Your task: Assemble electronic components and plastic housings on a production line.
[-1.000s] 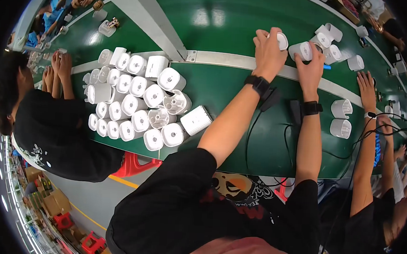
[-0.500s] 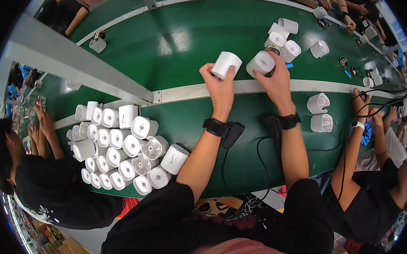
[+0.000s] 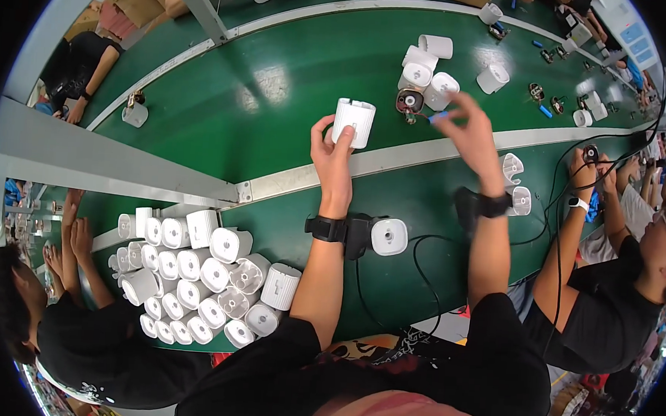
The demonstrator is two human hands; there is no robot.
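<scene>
My left hand is closed around a white ribbed plastic housing, held upright above the green conveyor with its notched rim upward. My right hand, blurred by motion, has its fingers apart and nothing visibly gripped. Its fingertips are close to a blue cylindrical cell. Beside that cell lies a round dark component with a metal rim; whether the two are joined is hard to make out. Another white housing stands on the near green table, right of my left wrist.
Many white housings are packed together at the near left. Several more lie on the conveyor beyond my hands. A metal rail divides table and conveyor. Black cables run across the table. Co-workers sit on both sides.
My right hand has let go of a white housing, which now stands on the near table, and is at the blue cell. My left hand has turned its housing upright. The view has shifted.
</scene>
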